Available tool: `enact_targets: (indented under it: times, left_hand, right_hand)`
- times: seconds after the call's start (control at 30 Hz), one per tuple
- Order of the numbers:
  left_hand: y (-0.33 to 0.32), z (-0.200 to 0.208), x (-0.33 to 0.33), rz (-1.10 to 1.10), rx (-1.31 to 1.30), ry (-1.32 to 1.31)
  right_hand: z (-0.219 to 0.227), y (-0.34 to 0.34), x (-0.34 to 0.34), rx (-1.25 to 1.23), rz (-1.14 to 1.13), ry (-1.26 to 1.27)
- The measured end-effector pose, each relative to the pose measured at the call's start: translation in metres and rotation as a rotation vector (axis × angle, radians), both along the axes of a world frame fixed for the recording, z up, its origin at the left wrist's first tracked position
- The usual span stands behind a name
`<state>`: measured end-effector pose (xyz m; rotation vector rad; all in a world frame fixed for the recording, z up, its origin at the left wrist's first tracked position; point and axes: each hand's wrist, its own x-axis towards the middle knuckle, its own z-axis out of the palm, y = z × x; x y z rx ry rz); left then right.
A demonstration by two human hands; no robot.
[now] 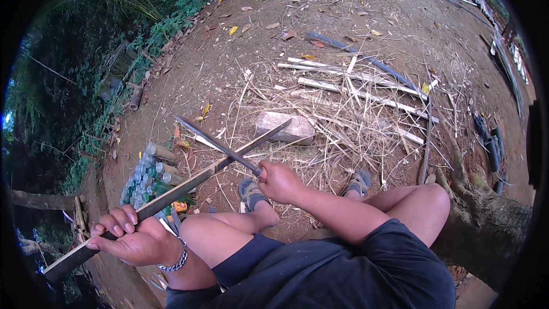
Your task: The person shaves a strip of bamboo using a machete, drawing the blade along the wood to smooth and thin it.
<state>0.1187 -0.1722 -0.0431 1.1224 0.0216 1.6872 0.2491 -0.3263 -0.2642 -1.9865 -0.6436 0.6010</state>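
My left hand (140, 239), a chain bracelet at its wrist, grips a long dark-faced bamboo strip (177, 194) near its lower end. The strip slants up to the right and narrows to a point by a short wooden block (286, 127) on the ground. In my right hand (280, 182) is a long-bladed knife (201, 133), its handle mostly hidden in my fist. The blade points up and to the left. It crosses over the strip a little left of the block; whether the two touch, I cannot tell.
Thin shavings (337, 131) and pale split strips (366, 100) litter the dirt around the block. Beyond them lies a blue-grey pipe (366, 60). Clear bottles (143, 180) are heaped at left, near my sandalled foot (251, 194). A tree trunk (480, 212) stands at right; dense plants grow at left.
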Motion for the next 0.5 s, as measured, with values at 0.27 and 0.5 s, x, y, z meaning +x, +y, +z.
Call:
enact_targets:
  times: [0.27, 0.5]
  left_hand:
    - [0.023, -0.001, 0.008, -0.080, 0.026, 0.019]
    - [0.034, 0.003, 0.001, -0.161, 0.089, 0.041]
  right_hand:
    - [-0.123, -0.041, 0.074, -0.318, -0.201, 0.076]
    - [-0.007, -0.007, 0.035, -0.153, 0.102, 0.040]
